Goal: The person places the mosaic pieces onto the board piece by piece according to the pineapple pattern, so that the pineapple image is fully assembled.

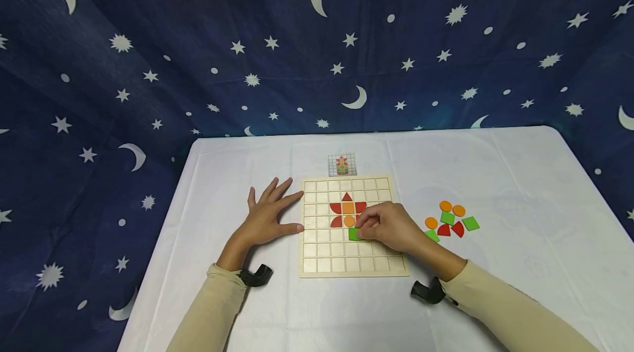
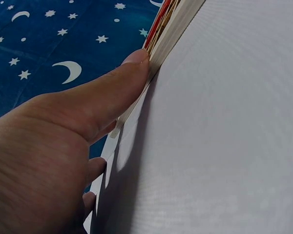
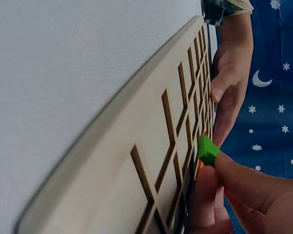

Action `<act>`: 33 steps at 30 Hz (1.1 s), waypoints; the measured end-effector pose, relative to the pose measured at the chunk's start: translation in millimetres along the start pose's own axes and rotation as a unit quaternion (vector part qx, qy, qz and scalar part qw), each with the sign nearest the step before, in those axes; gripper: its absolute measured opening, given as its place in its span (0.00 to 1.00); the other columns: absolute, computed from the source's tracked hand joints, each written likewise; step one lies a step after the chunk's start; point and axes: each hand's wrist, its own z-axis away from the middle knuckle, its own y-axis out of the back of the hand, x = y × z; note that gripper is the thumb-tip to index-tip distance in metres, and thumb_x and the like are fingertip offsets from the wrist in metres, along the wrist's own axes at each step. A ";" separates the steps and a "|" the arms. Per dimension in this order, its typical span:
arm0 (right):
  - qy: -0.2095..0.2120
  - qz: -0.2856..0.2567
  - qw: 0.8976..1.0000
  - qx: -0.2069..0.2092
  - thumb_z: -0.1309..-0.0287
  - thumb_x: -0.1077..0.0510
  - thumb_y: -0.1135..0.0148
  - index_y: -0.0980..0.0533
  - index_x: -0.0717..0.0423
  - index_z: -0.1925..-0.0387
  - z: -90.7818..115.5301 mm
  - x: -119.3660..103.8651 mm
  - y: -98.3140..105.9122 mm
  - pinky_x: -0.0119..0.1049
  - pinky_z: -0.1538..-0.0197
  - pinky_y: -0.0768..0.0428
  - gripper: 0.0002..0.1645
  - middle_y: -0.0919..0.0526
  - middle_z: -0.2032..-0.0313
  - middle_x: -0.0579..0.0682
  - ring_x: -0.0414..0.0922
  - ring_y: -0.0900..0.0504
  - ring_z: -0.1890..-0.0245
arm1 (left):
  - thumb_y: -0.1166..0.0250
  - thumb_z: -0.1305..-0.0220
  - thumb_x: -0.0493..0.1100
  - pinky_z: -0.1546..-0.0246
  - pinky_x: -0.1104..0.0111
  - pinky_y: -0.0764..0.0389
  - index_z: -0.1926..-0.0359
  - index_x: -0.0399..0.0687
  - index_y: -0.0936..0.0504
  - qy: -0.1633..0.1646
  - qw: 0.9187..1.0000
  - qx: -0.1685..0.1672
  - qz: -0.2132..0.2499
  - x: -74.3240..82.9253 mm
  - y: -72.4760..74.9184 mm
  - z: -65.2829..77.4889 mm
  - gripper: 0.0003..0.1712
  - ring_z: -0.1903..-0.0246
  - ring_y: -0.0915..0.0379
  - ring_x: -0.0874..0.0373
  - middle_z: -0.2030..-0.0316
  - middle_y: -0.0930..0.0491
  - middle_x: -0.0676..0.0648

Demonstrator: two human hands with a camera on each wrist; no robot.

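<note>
A wooden grid board (image 1: 317, 267) lies on the table, with red and orange tiles set in its upper middle cells. Between thumb and fingers my right hand (image 1: 388, 225) pinches a green square tile (image 1: 354, 234), just below the orange round tile (image 1: 349, 221). In the right wrist view the green tile (image 3: 208, 149) is tilted at the board's surface. My left hand (image 1: 269, 214) is spread at the board's left edge, its thumb touching the side in the left wrist view. Part of the red tiles is hidden behind my right fingers.
A small pattern card (image 1: 342, 165) with a coloured figure lies beyond the board. Right of the board is a loose group of tiles: orange rounds (image 1: 446, 206), green squares (image 1: 470, 223) and red quarter-circles (image 1: 458, 229). A dark blue starry cloth (image 1: 297, 66) hangs behind the white table (image 1: 520, 187).
</note>
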 end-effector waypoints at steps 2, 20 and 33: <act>0.008 0.010 1.000 0.004 0.51 0.60 0.21 0.13 0.46 0.72 -1.4 0.1 -2.6 0.30 0.71 0.24 0.07 0.16 0.79 0.37 0.36 0.20 0.76 | 0.27 0.45 0.68 0.31 0.29 0.77 0.25 0.64 0.31 0.001 1.000 -0.001 0.001 0.4 0.2 0.0 0.48 0.18 0.64 0.42 0.19 0.49 0.50; 0.015 0.111 0.993 0.040 0.50 0.60 0.22 0.12 0.44 0.75 -2.6 -9.2 -16.2 0.29 0.71 0.25 0.06 0.18 0.81 0.35 0.33 0.24 0.76 | 0.27 0.45 0.68 0.31 0.28 0.76 0.25 0.64 0.31 -0.002 1.000 0.000 -0.002 0.9 0.8 -0.2 0.48 0.19 0.63 0.41 0.19 0.48 0.49; 0.031 0.114 0.992 0.047 0.57 0.60 0.19 0.12 0.43 0.75 0.2 -3.6 -11.9 0.28 0.71 0.25 0.09 0.20 0.82 0.32 0.31 0.24 0.77 | 0.27 0.45 0.68 0.31 0.28 0.76 0.25 0.63 0.30 0.001 1.000 0.000 -0.001 2.1 1.4 0.4 0.48 0.19 0.63 0.42 0.19 0.48 0.49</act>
